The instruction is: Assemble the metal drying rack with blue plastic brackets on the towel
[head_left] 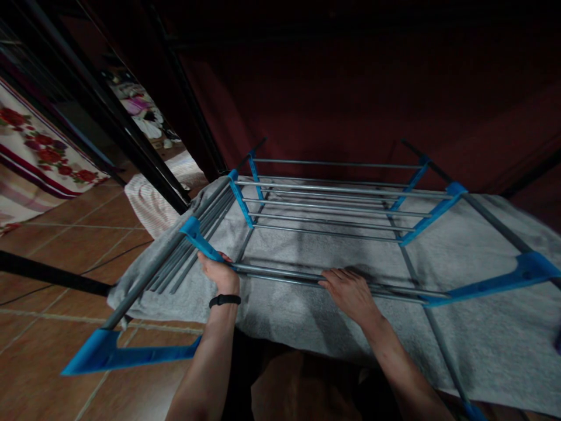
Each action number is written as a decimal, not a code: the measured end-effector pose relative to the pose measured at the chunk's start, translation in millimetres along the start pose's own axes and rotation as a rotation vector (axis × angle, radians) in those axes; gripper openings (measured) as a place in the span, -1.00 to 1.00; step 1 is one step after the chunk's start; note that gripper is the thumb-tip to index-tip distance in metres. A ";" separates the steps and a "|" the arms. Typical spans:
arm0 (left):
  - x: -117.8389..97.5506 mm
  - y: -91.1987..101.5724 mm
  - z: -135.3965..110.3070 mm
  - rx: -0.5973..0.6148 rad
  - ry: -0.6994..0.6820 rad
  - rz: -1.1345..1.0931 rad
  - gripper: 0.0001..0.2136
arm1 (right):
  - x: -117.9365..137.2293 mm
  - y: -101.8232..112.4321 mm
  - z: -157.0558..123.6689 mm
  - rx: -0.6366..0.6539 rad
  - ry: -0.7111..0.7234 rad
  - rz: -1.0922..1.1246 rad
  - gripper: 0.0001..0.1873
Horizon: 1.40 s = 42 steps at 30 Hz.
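Observation:
A shoe-rack style frame of grey metal rods (333,204) and blue plastic side brackets (436,213) lies on a grey towel (477,327). My left hand (219,272), with a black band on its wrist, is closed around the rod end where it meets a blue bracket (199,237). My right hand (348,292) rests on the nearest pair of rods (280,272), its fingers curled over them. Another blue bracket (127,354) sticks out low at the left, and one more (508,280) at the right.
The floor is brown tile (56,234). A black metal frame (123,134) stands at the left beside a flowered cloth (39,158). A striped white cloth (151,202) lies near the towel's corner. A dark red wall (350,88) is behind.

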<state>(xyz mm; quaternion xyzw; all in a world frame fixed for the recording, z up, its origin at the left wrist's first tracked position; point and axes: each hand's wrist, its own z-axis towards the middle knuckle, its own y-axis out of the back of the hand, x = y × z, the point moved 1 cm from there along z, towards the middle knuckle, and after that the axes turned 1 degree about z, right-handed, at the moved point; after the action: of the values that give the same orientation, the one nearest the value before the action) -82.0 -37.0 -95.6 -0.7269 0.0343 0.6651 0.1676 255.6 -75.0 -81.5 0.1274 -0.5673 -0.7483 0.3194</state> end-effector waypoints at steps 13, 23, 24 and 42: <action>4.6 2.2 3.3 0.017 -0.073 0.025 -0.63 | -0.9 -3.3 -0.7 0.009 -0.001 -0.020 -0.78; 4.0 1.0 1.3 0.001 -0.064 0.036 -0.61 | 3.5 -3.1 -1.9 -0.004 -0.008 -0.033 -0.79; 4.5 0.9 1.6 0.003 -0.064 0.037 -0.61 | 4.0 -2.5 -1.4 0.006 -0.009 -0.036 -0.80; 2.6 0.4 0.4 0.004 -0.060 0.043 -0.63 | 3.4 -2.6 1.0 0.035 -0.033 0.007 -0.77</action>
<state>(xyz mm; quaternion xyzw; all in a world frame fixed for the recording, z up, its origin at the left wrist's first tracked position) -82.2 -36.8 -98.2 -0.7054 0.0459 0.6900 0.1556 251.7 -75.9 -83.0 0.1184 -0.5860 -0.7391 0.3104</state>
